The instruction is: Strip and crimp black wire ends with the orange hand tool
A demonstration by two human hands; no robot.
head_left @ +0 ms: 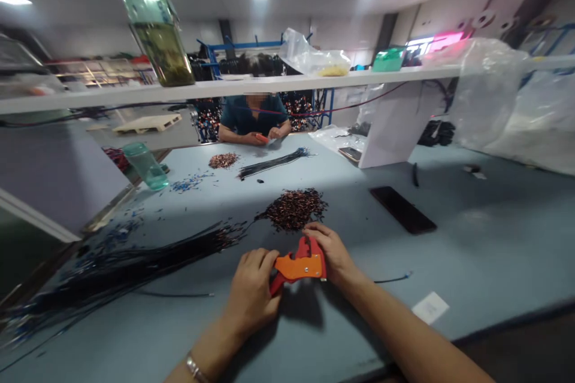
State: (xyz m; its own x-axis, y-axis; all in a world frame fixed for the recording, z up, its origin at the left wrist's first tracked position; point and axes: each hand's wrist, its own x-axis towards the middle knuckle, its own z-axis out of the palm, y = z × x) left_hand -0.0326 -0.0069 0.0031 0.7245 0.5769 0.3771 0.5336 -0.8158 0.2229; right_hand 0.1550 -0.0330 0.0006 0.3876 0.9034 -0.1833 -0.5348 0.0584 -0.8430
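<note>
Wire stripper (300, 267), orange and red, one

Location: in the left hand (254, 287), above the surface (148, 341); grip clenched round it. Right hand (335, 254): at its right end; whether that grip holds anything, not discernible. Beyond: heap of dark clippings (294, 209). Left: bundle of black wires (148, 266). Right: dark phone (403, 209).
</note>
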